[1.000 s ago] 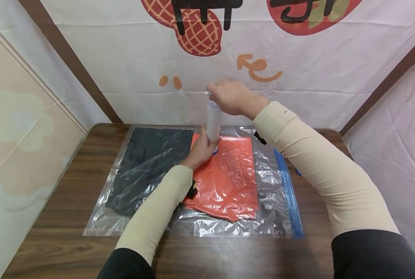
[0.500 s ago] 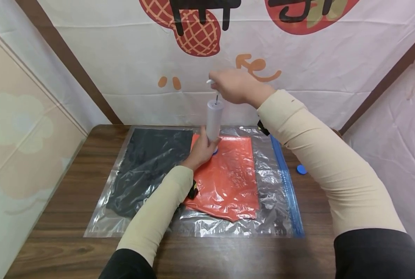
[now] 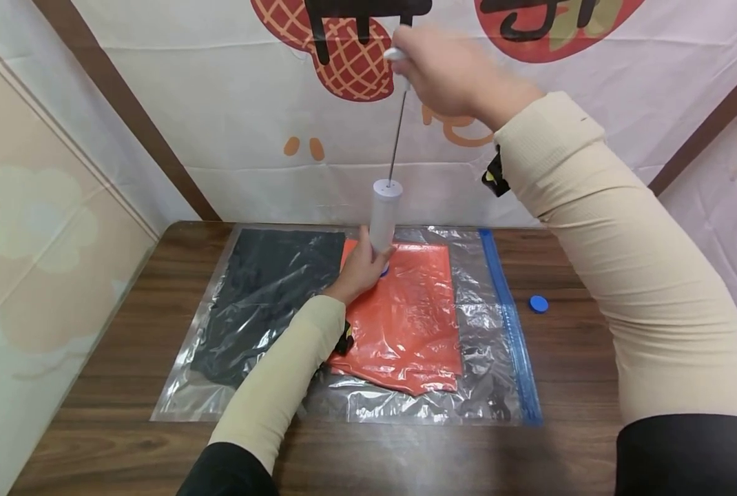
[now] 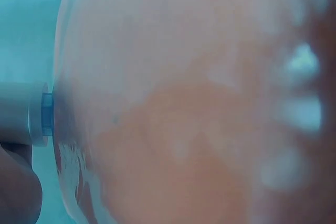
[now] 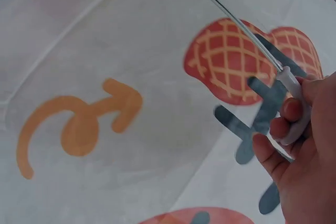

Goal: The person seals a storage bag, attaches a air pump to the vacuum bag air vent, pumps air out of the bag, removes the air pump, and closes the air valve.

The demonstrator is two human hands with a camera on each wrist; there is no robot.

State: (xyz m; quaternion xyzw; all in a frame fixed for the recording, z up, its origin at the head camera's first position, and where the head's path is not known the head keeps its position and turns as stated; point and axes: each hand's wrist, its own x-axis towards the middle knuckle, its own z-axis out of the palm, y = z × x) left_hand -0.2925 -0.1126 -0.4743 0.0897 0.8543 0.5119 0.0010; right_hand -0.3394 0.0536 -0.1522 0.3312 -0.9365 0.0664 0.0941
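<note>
A clear vacuum storage bag (image 3: 486,365) lies flat, with a dark folded cloth (image 3: 275,296) and an orange-red one (image 3: 412,317) inside. On its blue valve (image 3: 384,271) stands a white hand pump (image 3: 385,217), nearly upright. My left hand (image 3: 361,270) grips the lower end of the barrel. In the left wrist view the pump's end (image 4: 21,113) meets the blue fitting beside a blurred expanse of plastic. High above, my right hand (image 3: 445,72) holds the white pump handle (image 5: 295,103), fingers curled round it. A long metal rod (image 3: 397,134) runs from handle to barrel.
A round blue cap (image 3: 538,304) lies on the wooden table (image 3: 567,386), right of the bag's blue zip strip (image 3: 511,331). A printed cloth backdrop (image 3: 232,131) rises behind the table's far edge, and more fabric hangs at both sides.
My right hand has risen, drawing the pump handle up and exposing much more of the rod. The blue cap has come out from behind the right sleeve. My left hand stays on the barrel.
</note>
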